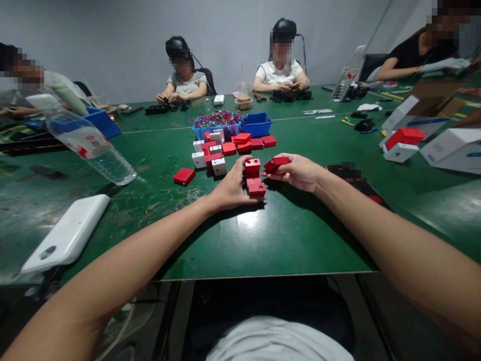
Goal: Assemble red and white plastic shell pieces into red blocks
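Observation:
My left hand [236, 188] curves round a small group of red plastic boxes [255, 179], its thumb and fingers against their sides near the table top. Small dark holes show in these boxes. Just to their right, my right hand [296, 170] grips another flat red box [276, 164] between thumb and fingers, slightly tilted. Beyond my hands lies a cluster of white boxes [219, 167] and red boxes [229, 149] of similar size. One loose red box [184, 176] lies left of the cluster.
Behind the cluster stand a blue bin of coloured wires [218, 120] and another blue bin [257, 125]. A water bottle [90, 143] and white power bank [67, 233] are at left. A phone [356, 185] lies by my right forearm. Cartons [454, 148] stand right; several people sit around the table.

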Available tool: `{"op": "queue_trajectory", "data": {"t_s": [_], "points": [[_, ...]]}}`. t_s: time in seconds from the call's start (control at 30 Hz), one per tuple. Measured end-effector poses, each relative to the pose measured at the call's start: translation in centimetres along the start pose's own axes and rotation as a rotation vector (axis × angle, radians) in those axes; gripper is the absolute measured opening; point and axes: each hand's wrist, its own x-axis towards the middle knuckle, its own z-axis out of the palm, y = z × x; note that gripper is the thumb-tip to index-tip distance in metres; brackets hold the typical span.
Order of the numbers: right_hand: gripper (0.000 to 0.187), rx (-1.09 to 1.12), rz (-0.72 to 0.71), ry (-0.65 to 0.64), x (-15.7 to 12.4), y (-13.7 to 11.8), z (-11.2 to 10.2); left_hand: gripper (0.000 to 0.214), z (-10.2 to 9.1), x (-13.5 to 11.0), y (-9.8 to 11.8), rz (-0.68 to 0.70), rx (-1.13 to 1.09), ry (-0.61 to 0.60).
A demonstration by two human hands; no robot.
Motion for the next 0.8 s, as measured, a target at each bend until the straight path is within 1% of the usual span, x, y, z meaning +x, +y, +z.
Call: {"op": "queue_trajectory", "data": {"t_s": [0.1, 0.33, 0.4, 0.5, 0.57, 0.73, 0.8], "points": [[0.031, 0.017, -0.011, -0.005, 0.20, 0.08, -0.15, 0.102, 0.00, -0.01, 0.01, -0.002, 0.001, -0.002], [0.034, 0.039, 0.022, -0.039, 0.32, 0.08, -0.30, 0.103, 0.04, -0.03, -0.09, -0.005, 0.000, 0.000], [0.030, 0.057, 0.016, -0.040, 0.31, 0.04, -0.24, 0.103, 0.03, -0.02, -0.07, -0.003, 0.005, -0.004], [0.018, 0.085, -0.004, -0.043, 0.29, -0.03, -0.08, 0.103, 0.00, 0.00, -0.01, -0.004, 0.010, -0.002], [0.014, 0.085, -0.009, -0.029, 0.23, -0.09, 0.05, 0.103, -0.02, 0.01, 0.03, -0.005, 0.008, -0.002], [0.019, 0.050, 0.019, 0.069, 0.06, -0.29, 0.20, 0.101, 0.00, -0.01, 0.11, -0.001, 0.003, -0.001], [0.019, 0.045, 0.038, 0.084, 0.11, -0.30, 0.10, 0.101, 0.03, -0.01, 0.10, -0.001, 0.002, 0.002]]}}
